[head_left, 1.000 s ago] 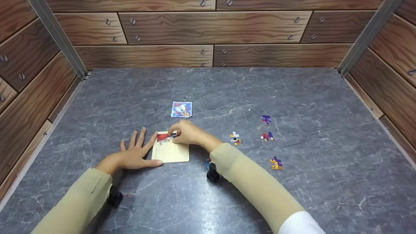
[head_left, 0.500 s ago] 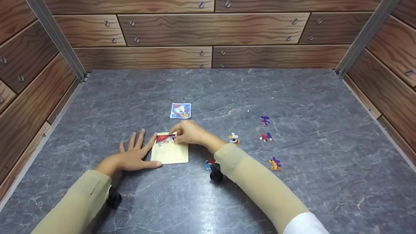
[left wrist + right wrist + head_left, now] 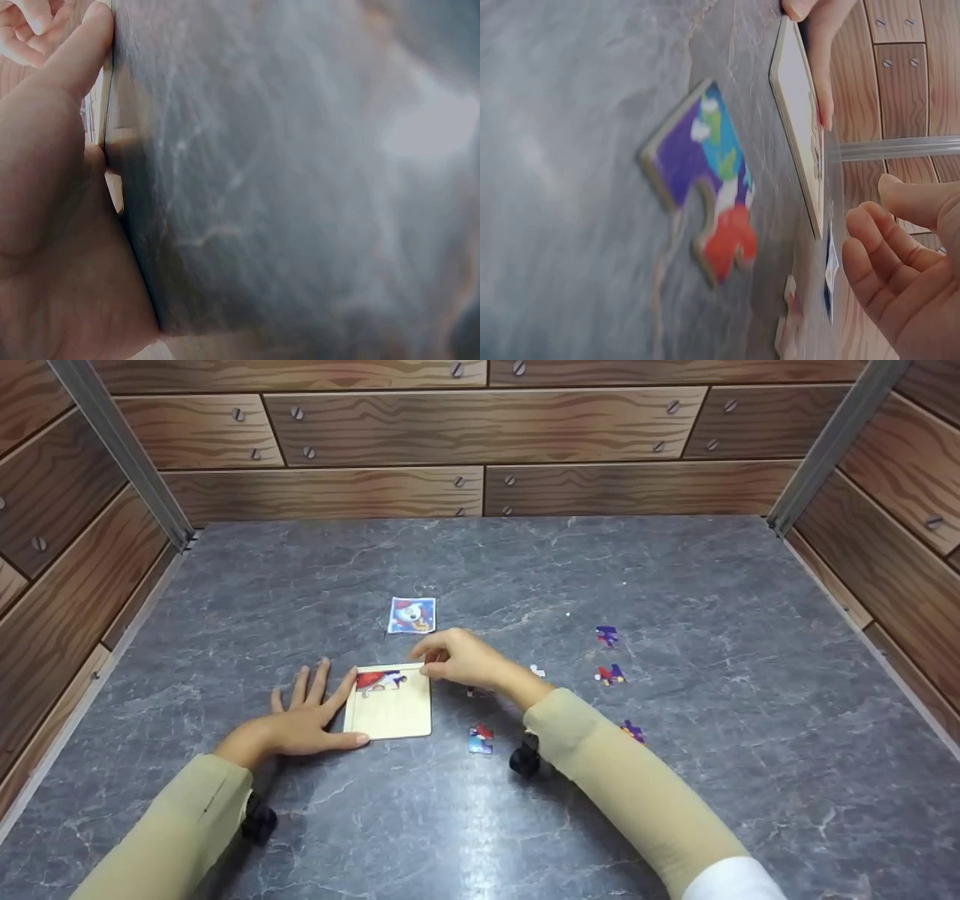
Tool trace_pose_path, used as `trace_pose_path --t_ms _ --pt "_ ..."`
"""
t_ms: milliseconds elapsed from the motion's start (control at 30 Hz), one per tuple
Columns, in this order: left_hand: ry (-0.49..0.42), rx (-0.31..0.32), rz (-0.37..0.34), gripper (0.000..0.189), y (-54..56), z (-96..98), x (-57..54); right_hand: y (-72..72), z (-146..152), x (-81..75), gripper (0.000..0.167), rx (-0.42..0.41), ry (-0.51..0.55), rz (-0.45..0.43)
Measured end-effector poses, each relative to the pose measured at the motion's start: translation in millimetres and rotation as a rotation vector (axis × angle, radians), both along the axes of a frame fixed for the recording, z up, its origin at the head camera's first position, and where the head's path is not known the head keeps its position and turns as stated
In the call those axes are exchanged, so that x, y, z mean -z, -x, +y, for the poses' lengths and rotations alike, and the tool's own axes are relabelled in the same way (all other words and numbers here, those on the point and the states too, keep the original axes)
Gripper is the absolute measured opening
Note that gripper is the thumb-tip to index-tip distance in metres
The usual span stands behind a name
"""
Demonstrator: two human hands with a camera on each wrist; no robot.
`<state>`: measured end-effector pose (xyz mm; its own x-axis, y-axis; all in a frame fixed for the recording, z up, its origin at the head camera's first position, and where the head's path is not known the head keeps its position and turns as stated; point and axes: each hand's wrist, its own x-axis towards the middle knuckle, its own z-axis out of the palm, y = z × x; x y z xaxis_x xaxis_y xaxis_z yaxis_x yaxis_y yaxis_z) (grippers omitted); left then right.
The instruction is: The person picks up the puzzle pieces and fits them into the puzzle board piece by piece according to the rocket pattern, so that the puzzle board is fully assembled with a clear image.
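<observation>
A pale wooden puzzle tray lies on the table, with joined red, white and purple pieces along its upper left. My left hand is spread flat beside it, index fingertip and thumb at the tray's left side and lower left corner. At the upper right corner of the tray is my right hand, its fingers loosely bent. The right wrist view shows this hand with thumb and fingers apart and nothing between them. Near it lies a loose puzzle piece in purple, blue and red.
Behind the tray lies a small picture card. Loose pieces lie to the right: a purple one, a red and purple one and one partly behind the right sleeve. Another piece shows behind the right wrist. Wood-patterned walls surround the table.
My right hand has let go of the piece at the tray's top and moved right to its corner, uncovering the joined pieces. My left hand stays at the tray's left side.
</observation>
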<state>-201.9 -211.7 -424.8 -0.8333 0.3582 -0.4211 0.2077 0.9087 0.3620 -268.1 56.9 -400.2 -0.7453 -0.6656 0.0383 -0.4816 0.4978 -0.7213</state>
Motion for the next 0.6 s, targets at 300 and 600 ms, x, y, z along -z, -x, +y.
trace_pose_path --t_ms 300,600 --pt "-0.011 0.005 0.009 0.104 -0.9 -1.9 -1.3 -2.6 25 -4.4 0.025 0.052 0.039 -0.001" --pt "-0.022 0.006 0.012 0.104 -2.0 -1.7 -0.5 -5.0 49 -6.9 0.026 0.093 0.042 0.005"
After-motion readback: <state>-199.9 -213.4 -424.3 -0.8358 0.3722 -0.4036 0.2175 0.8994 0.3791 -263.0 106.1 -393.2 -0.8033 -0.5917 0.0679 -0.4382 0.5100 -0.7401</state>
